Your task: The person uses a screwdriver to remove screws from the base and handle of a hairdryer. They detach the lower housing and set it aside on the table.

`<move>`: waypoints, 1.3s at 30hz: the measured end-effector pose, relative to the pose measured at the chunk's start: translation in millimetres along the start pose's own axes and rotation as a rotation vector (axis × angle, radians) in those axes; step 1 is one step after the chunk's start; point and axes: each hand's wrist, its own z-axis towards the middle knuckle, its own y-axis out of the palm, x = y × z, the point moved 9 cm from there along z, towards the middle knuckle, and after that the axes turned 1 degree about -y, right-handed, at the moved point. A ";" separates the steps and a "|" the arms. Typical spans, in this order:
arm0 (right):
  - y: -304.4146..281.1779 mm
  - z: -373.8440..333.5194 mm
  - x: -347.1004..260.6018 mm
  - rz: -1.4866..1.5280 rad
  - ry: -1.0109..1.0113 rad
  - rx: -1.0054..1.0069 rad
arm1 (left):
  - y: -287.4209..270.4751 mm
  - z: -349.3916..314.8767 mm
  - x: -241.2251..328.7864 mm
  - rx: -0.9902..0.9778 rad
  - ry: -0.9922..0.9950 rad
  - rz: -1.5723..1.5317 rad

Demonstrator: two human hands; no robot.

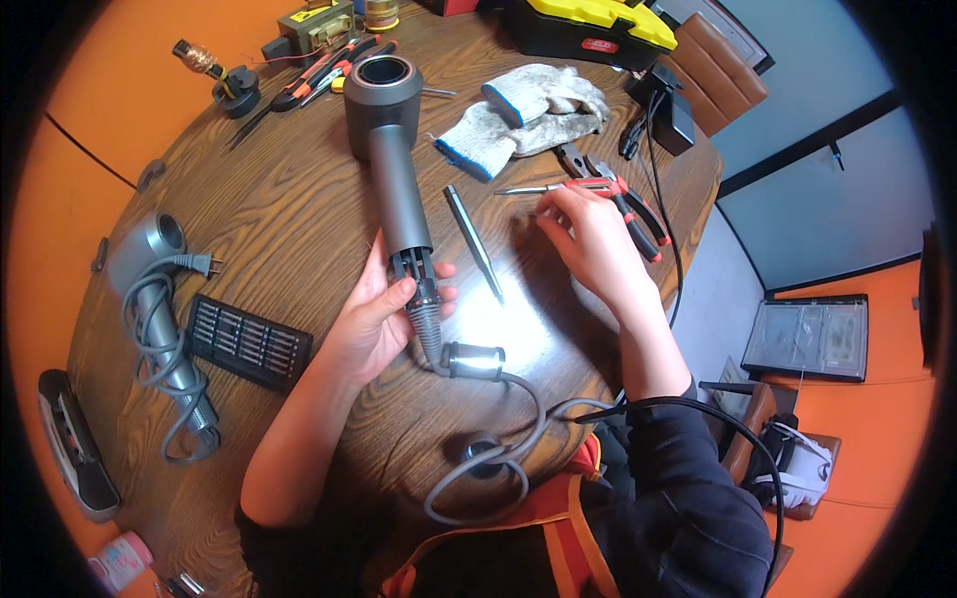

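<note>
A grey hair dryer point(397, 194) stands out away from me, its round head at the far end. My left hand point(374, 324) is closed around the near end of its handle, where black inner parts point(414, 267) lie exposed above a ribbed cord sleeve. A shiny metal collar point(474, 361) sits loose on the grey cord point(538, 404). My right hand point(588, 234) is curled, thumb and fingertips together, beside a red-handled screwdriver point(523, 190); whatever is in the fingers is too small or hidden. Between the hands lies a slim metal pen-shaped driver point(473, 242).
Left are a second dryer point(159, 309) wrapped in its cord and a bit case point(249, 341). Work gloves point(533, 115), pliers point(638, 219) and a black adapter point(670, 118) lie far right. A yellow-lidded toolbox point(588, 35) and soldering stand point(237, 92) are at the back.
</note>
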 end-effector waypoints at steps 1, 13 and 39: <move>2.3 -4.9 3.9 -0.007 0.028 -0.024 | -0.5 0.1 -0.3 0.006 -0.002 -0.002; -22.3 -7.2 21.4 -0.283 0.002 0.193 | 3.7 -0.8 1.4 0.009 -0.015 -0.002; 51.0 -6.3 -6.4 -0.047 0.162 -0.183 | 6.3 -2.2 3.8 0.077 0.083 0.139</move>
